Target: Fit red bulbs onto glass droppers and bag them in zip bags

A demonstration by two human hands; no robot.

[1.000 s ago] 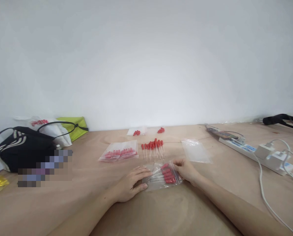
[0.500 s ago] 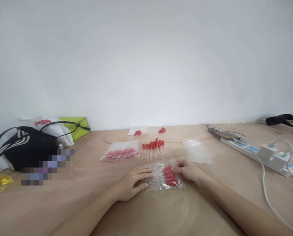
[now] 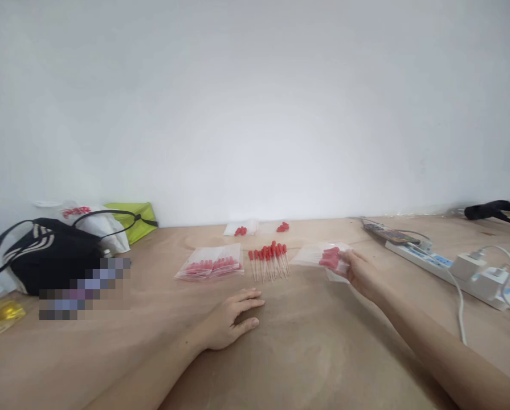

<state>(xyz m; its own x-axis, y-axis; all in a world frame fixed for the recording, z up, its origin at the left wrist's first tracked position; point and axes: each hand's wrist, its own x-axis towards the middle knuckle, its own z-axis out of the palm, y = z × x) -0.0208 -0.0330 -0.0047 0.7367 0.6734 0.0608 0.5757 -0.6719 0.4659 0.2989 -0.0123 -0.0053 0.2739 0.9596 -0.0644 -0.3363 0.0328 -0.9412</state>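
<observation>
Pinched in my right hand (image 3: 359, 273) is the edge of a clear bag with red-tipped droppers (image 3: 330, 257), held over the flat clear bags at the right of centre. My left hand (image 3: 233, 319) rests on the table with its fingers apart and nothing in it. Beyond it, a row of loose red-tipped sticks (image 3: 269, 259) lies in the middle. To their left are overlapping clear bags with red-tipped pieces (image 3: 212, 266). Near the wall sit two small groups of red pieces, one on the left (image 3: 240, 231) and one on the right (image 3: 282, 226), by thin clear bags.
On the right, a white power strip (image 3: 429, 256) holds chargers and cables, with a phone (image 3: 389, 233) beside it. Black straps (image 3: 496, 210) lie at the far right. A black bag (image 3: 53, 256), a white plastic bag and a green box (image 3: 135, 222) stand on the left of the table.
My right hand has moved the filled bag from the table's middle toward the back right, over the flat bags. My left hand no longer touches that bag and stays in place.
</observation>
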